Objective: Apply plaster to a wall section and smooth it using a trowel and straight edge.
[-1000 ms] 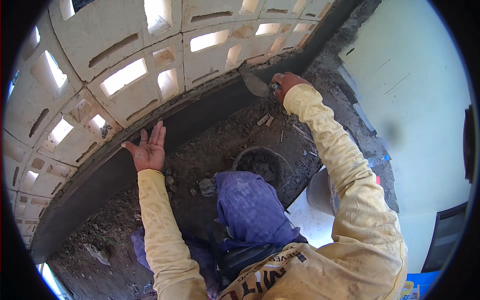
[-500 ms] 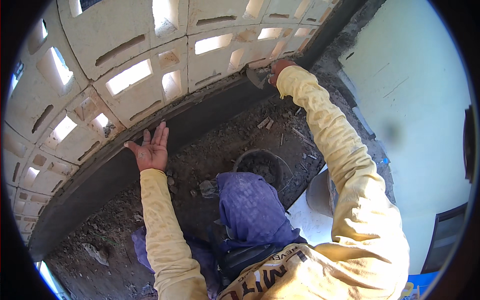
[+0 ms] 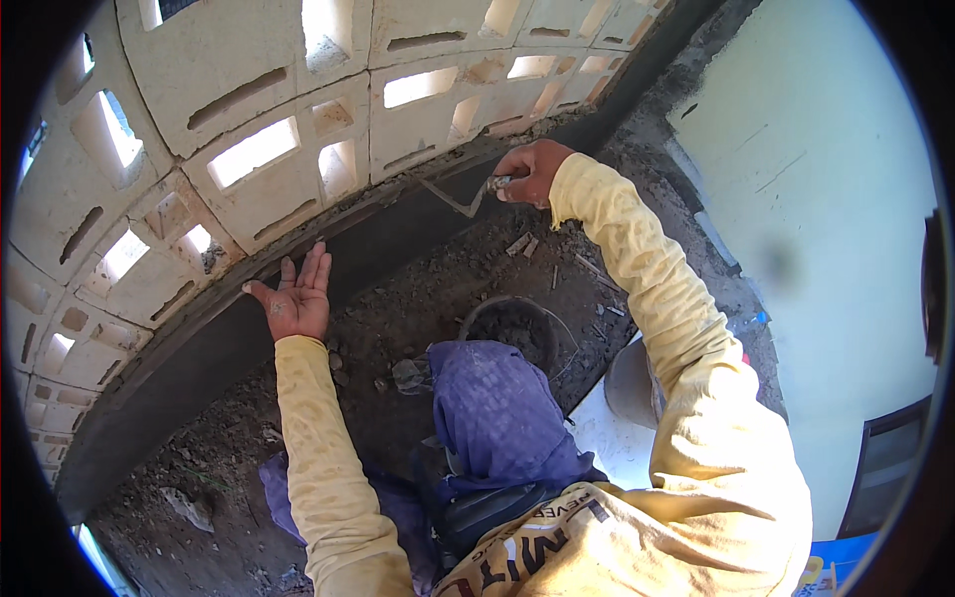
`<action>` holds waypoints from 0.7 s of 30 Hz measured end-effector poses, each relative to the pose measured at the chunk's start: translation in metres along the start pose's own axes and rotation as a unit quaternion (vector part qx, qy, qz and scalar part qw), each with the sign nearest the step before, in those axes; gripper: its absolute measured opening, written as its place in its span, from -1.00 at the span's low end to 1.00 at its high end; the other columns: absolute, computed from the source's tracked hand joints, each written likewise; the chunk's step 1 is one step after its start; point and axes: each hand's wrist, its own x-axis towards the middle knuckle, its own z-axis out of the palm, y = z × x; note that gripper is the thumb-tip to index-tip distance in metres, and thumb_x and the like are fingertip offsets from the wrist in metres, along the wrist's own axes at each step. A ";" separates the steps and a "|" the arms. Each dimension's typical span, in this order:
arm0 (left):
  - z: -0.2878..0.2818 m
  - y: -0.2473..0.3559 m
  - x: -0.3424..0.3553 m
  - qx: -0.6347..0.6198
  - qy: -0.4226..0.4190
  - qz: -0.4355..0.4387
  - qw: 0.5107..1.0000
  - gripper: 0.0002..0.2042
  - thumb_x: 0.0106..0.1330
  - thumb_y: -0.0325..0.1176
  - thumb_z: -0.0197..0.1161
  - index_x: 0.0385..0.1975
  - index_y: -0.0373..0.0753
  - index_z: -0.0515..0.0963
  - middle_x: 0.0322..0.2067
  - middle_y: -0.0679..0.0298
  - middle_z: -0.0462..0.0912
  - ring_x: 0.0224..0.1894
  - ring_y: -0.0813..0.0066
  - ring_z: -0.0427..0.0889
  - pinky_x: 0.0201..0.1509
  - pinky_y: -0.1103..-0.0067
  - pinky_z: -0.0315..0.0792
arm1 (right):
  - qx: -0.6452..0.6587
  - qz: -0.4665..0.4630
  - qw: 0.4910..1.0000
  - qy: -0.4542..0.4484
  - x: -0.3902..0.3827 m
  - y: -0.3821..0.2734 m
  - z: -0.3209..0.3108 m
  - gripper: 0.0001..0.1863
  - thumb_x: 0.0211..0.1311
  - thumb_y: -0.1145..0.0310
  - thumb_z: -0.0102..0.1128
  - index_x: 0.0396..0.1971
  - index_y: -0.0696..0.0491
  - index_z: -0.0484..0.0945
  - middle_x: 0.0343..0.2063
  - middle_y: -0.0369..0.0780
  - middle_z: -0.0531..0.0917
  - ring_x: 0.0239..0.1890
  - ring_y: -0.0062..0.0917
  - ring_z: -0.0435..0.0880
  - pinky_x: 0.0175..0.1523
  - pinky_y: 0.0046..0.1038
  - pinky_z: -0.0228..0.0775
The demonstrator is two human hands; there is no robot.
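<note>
My right hand (image 3: 532, 171) is closed around the handle of a trowel (image 3: 466, 208). The trowel's thin blade, seen nearly edge-on, lies over the dark grey cement band (image 3: 398, 227) at the foot of a pale block wall (image 3: 333, 119). Its tip reaches toward the ledge just under the blocks; whether it touches cannot be told. Farther left, my left hand (image 3: 298, 297) is empty, palm up, with fingers spread and their tips at the upper edge of the cement band. Both forearms are in yellow sleeves.
Near the middle, a dark bucket (image 3: 512, 328) of grey mix stands on rough soil (image 3: 398, 328). A pale bucket (image 3: 632, 386) sits right of it on a white sheet (image 3: 607, 438). A light green wall (image 3: 826, 199) rises at the right. Wood scraps and a stone (image 3: 187, 509) lie about.
My right hand has moved left and slightly nearer along the cement band, turning the trowel so its blade shows edge-on. My left hand has hardly moved.
</note>
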 end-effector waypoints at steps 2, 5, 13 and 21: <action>0.000 0.000 0.001 -0.005 -0.003 -0.001 1.000 -0.11 0.06 0.29 -0.02 0.20 -0.35 -0.03 0.16 -0.35 0.07 0.16 -0.27 0.23 0.27 0.07 0.12 | 0.071 -0.015 0.997 0.004 -0.006 0.024 0.009 -0.62 -0.04 0.29 0.29 -0.18 0.11 0.53 -0.43 -0.19 0.62 -0.35 -0.50 0.60 -0.23 -0.48 0.41; -0.002 0.000 0.001 -0.004 -0.004 -0.002 1.000 -0.11 0.06 0.29 -0.02 0.19 -0.36 -0.02 0.15 -0.36 0.08 0.16 -0.26 0.24 0.27 0.07 0.13 | 0.084 -0.018 0.989 0.117 -0.015 0.072 0.030 -0.60 -0.04 0.35 0.29 -0.14 0.09 0.49 -0.37 -0.22 0.61 -0.32 -0.55 0.57 -0.20 -0.49 0.39; 0.001 0.000 0.000 0.005 -0.004 0.005 1.000 -0.14 0.08 0.28 -0.05 0.16 -0.38 0.02 0.14 -0.37 0.10 0.15 -0.26 0.25 0.27 0.08 0.14 | 0.137 -0.015 0.893 0.429 0.029 0.136 0.135 -0.63 -0.07 0.38 0.25 -0.18 0.06 0.43 -0.30 -0.12 0.53 -0.21 -0.29 0.52 -0.07 -0.37 0.36; 0.001 0.000 0.000 -0.005 0.000 0.000 1.000 -0.18 0.08 0.28 -0.04 0.09 -0.39 0.08 0.14 -0.36 0.11 0.17 -0.26 0.23 0.27 0.07 0.13 | 0.160 -0.040 0.842 0.514 0.074 0.125 0.186 -0.57 -0.04 0.44 0.23 -0.10 0.04 0.38 -0.19 -0.06 0.46 -0.18 -0.17 0.48 -0.06 -0.29 0.35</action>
